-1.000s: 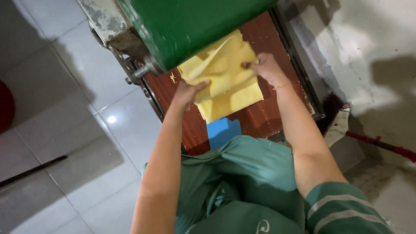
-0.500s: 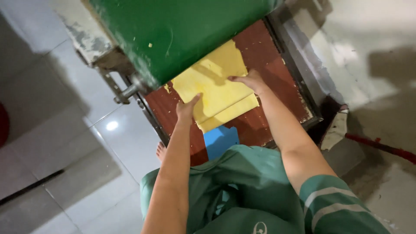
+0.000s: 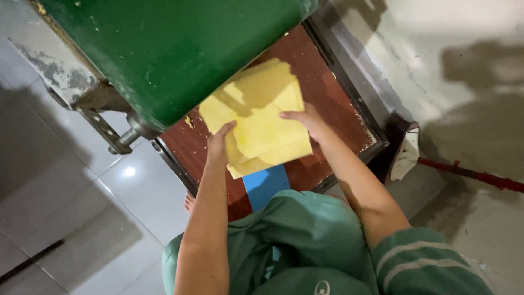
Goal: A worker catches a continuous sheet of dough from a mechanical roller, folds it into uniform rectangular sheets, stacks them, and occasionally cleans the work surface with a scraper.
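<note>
A folded stack of thin yellow sheet (image 3: 256, 120) lies on a reddish-brown tray (image 3: 333, 104) below a green machine body (image 3: 164, 49). My left hand (image 3: 218, 145) rests on the stack's near-left edge, fingers flat and pressing on it. At the stack's right edge my right hand (image 3: 308, 120) lies with fingertips on top of the sheet. The far part of the stack is tucked under the green machine and hidden there.
A blue patch (image 3: 265, 183) shows on the tray's near edge, above my green-clad lap (image 3: 295, 240). A metal lever (image 3: 117, 136) sticks out left of the tray. Pale floor tiles (image 3: 82, 196) lie to the left, and a red rod (image 3: 469, 175) on the concrete at right.
The yellow stack has been flattened and slid farther under the green machine. Both hands have followed it forward, and the view has shifted closer.
</note>
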